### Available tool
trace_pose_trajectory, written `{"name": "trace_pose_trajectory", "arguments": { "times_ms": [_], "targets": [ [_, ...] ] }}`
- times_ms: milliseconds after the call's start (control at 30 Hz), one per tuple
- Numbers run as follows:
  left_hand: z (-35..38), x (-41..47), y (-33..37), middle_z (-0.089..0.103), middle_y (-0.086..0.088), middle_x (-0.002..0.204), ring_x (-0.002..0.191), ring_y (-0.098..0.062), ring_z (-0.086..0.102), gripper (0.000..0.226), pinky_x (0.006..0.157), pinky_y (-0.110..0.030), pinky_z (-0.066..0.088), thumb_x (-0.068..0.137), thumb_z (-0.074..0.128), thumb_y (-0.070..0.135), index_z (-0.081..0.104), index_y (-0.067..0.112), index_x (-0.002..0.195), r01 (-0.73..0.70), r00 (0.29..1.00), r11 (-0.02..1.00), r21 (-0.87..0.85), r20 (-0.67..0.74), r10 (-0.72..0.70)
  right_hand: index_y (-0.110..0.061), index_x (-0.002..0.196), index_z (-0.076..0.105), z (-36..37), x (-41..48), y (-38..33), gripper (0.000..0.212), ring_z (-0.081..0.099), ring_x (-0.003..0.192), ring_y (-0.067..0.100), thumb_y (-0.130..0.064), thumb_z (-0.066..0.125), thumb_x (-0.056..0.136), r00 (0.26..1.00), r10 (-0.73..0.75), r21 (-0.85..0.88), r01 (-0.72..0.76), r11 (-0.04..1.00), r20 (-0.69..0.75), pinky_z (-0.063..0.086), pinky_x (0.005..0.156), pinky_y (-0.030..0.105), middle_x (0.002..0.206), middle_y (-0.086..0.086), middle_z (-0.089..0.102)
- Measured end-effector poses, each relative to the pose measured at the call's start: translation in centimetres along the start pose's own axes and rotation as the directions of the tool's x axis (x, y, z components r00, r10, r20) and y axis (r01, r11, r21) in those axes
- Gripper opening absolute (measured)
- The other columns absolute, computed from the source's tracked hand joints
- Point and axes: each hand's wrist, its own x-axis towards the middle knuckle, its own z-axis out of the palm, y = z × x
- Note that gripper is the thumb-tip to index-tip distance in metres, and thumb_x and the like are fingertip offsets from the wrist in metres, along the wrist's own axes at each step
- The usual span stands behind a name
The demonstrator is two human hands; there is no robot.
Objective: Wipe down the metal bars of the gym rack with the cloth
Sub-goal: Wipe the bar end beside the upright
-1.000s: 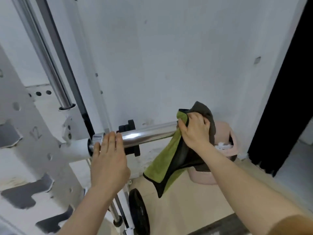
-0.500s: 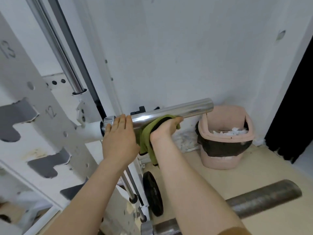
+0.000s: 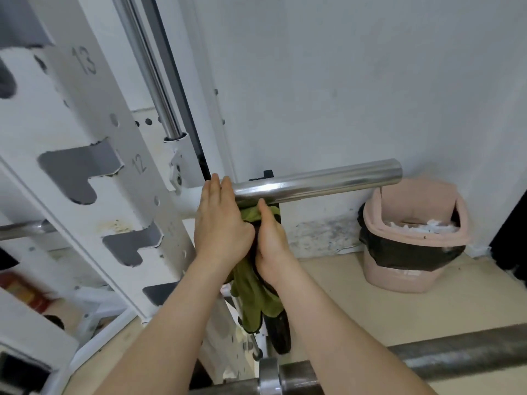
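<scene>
Since the rack [image 3: 85, 115] end of the bar [image 3: 328, 182] is now reached by the cloth [image 3: 251, 292], which was at the free end a second ago, one pass looks done. The bar lies almost level, long axis left to right, free end pointing right. The cloth hangs under its inner end, in the closed grip of the right hand [image 3: 269, 240]; the left hand [image 3: 221, 220] rests flat on the bar, grip open.
</scene>
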Motion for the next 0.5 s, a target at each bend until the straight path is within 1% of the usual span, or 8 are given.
{"name": "trace_pose_trajectory", "arguments": {
  "times_ms": [100,200,267,333,367,433,467,500],
  "targets": [
    [0.0,0.2,-0.7,0.0,-0.004,0.163,0.149,-0.017,-0.003,0.079,0.116,-0.036,0.027,0.088,0.048,0.007,0.004,0.011,0.154,-0.038,0.999,0.98,0.194,0.027,0.033,-0.016,0.12,0.064,0.6,0.1,-0.4,0.039,0.064,0.101,0.019,-0.042,0.045,0.099,1.0,0.003,-0.068,-0.003,0.998,-0.006,0.052,0.082,0.032,0.109,0.007,0.07],
    [0.4,-0.8,-1.0,-0.007,-0.008,0.162,0.149,-0.019,-0.006,0.071,0.112,-0.033,0.03,0.098,0.04,0.013,-0.005,0.007,0.153,-0.08,0.997,0.942,0.325,0.04,0.071,-0.021,0.114,0.067,1.6,-0.4,-0.4,0.033,0.065,0.101,0.018,-0.038,0.044,0.098,0.999,0.022,-0.266,-0.01,0.964,0.042,0.051,0.091,0.035,0.107,0.005,0.071],
    [0.7,-1.7,-1.3,-0.011,-0.01,0.161,0.149,-0.02,-0.008,0.072,0.115,-0.032,0.03,0.098,0.038,0.012,-0.009,0.003,0.152,-0.097,0.995,0.935,0.342,0.066,0.079,-0.02,0.104,0.07,1.6,-1.2,-1.0,0.031,0.065,0.098,0.014,-0.034,0.043,0.098,0.996,-0.005,-0.435,0.044,0.9,0.089,0.051,0.087,0.032,0.101,0.003,0.072],
    [0.9,-2.5,-1.8,-0.009,-0.011,0.161,0.149,-0.02,-0.007,0.073,0.114,-0.035,0.032,0.096,0.039,0.012,-0.008,0.002,0.151,-0.124,0.99,0.946,0.3,0.098,0.099,-0.012,0.087,0.068,1.6,-1.9,-2.4,0.03,0.064,0.086,0.012,-0.029,0.045,0.097,0.99,-0.09,-0.51,0.133,0.85,0.108,0.048,0.077,0.028,0.088,0.001,0.07],
    [0.8,-2.6,-1.9,-0.004,-0.01,0.162,0.149,-0.02,-0.003,0.074,0.113,-0.038,0.034,0.094,0.041,0.012,-0.005,0.004,0.152,-0.115,0.99,0.965,0.237,0.101,0.094,-0.011,0.083,0.064,1.8,-2.0,-3.3,0.027,0.061,0.081,0.014,-0.026,0.046,0.096,0.98,-0.158,-0.477,0.196,0.857,0.119,0.046,0.073,0.028,0.083,0.003,0.065],
    [0.5,-2.3,-1.8,0.018,-0.009,0.159,0.147,-0.022,0.014,0.072,0.107,-0.044,0.04,0.089,0.046,0.013,0.01,0.008,0.151,-0.069,0.996,0.995,0.07,0.059,0.065,-0.013,0.086,0.06,3.0,-1.6,-5.2,0.02,0.056,0.079,0.017,-0.024,0.046,0.095,0.946,-0.287,-0.414,0.324,0.85,0.152,0.044,0.073,0.031,0.082,0.007,0.057],
    [0.4,-2.0,-1.6,0.027,-0.008,0.155,0.144,-0.023,0.023,0.069,0.105,-0.045,0.042,0.087,0.048,0.013,0.017,0.009,0.149,-0.058,0.998,0.998,0.005,0.025,0.058,-0.014,0.086,0.058,3.8,-0.8,-6.0,0.02,0.056,0.079,0.017,-0.027,0.046,0.095,0.931,-0.326,-0.45,0.366,0.815,0.166,0.044,0.075,0.033,0.082,0.007,0.057],
    [0.2,-1.6,-1.4,0.031,-0.007,0.152,0.142,-0.023,0.028,0.069,0.105,-0.046,0.042,0.086,0.049,0.014,0.018,0.011,0.149,-0.05,0.999,0.998,-0.04,-0.005,0.05,-0.014,0.084,0.057,4.6,0.2,-6.4,0.024,0.056,0.081,0.018,-0.03,0.045,0.095,0.923,-0.338,-0.557,0.382,0.737,0.187,0.044,0.078,0.034,0.082,0.006,0.058]
  ]
}}
